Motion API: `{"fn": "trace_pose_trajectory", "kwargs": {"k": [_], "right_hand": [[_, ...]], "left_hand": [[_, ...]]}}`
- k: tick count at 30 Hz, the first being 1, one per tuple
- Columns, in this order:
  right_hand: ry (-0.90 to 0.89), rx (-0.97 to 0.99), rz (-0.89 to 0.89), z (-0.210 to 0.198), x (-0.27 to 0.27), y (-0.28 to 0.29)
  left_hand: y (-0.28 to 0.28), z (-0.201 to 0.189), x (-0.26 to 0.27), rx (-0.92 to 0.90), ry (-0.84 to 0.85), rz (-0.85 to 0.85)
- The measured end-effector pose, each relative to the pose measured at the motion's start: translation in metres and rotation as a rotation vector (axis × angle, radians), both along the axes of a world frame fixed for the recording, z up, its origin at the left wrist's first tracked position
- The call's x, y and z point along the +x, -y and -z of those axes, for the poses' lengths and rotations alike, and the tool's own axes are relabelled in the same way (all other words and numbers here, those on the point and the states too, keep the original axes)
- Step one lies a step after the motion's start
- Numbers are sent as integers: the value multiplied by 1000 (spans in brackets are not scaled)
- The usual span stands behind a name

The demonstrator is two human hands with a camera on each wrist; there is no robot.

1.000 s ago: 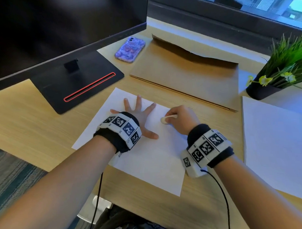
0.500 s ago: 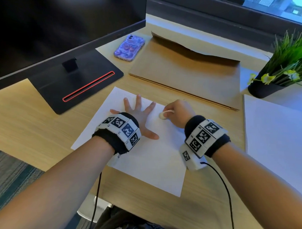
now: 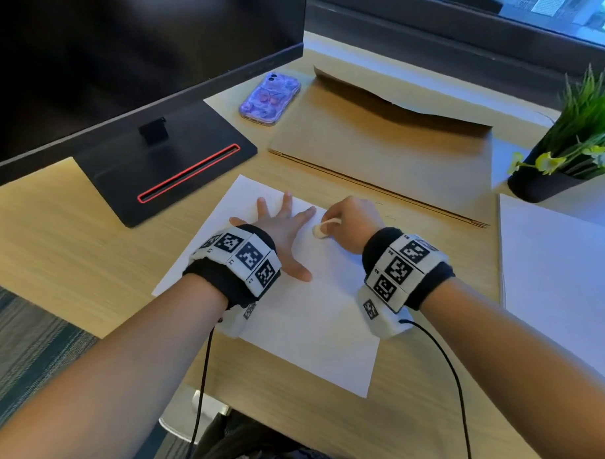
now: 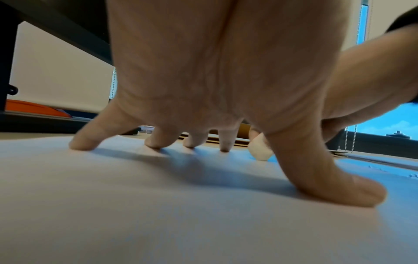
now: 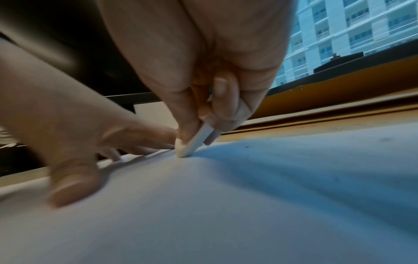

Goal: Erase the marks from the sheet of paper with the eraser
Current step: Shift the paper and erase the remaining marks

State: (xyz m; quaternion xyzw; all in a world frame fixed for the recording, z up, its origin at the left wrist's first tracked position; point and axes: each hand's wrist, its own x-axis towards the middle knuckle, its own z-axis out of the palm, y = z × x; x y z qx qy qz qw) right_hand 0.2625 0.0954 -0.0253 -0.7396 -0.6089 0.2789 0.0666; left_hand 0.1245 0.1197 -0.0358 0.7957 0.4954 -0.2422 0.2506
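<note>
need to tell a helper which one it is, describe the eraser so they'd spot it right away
On the white sheet of paper in front of the monitor, find the right hand. The eraser is the small cream-white lump pinched in its fingertips, its tip touching the sheet.

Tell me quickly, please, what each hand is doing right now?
Left hand: open, fingers spread, pressing the sheet.
Right hand: pinching the eraser.
</note>
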Motion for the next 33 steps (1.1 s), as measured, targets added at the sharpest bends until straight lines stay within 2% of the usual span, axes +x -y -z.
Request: {"fn": "trace_pose_trajectory", "kwargs": {"k": [3,7,9,14,16,20,22,27,31,33], "right_hand": [[18,24,-127,1,-2,18],[7,-90,-325,-5,-3,39],[11,-108,-301,-8,-3,28],[27,8,-33,1,-4,-5],[6,-14,-70,4,-5,5],[3,-106,-265,3,-8,28],[30,-118,-261,0,-9,17],[84,-39,-90,0,-13,-5],[4,-130,-253,1,-17,28],[15,-135,-258,0,-17,24]], "left_hand": [[-2,2,1,14,4,20],[-3,6,5,63,27,104],[-3,6,4,60,53,117],[-5,8,0,60,71,117],[-6,9,0,61,67,124],[-7,12,0,54,50,134],[-7,11,0,51,37,132],[-5,8,-1,42,54,84],[-6,9,0,26,34,66],[-6,9,0,24,30,66]]}}
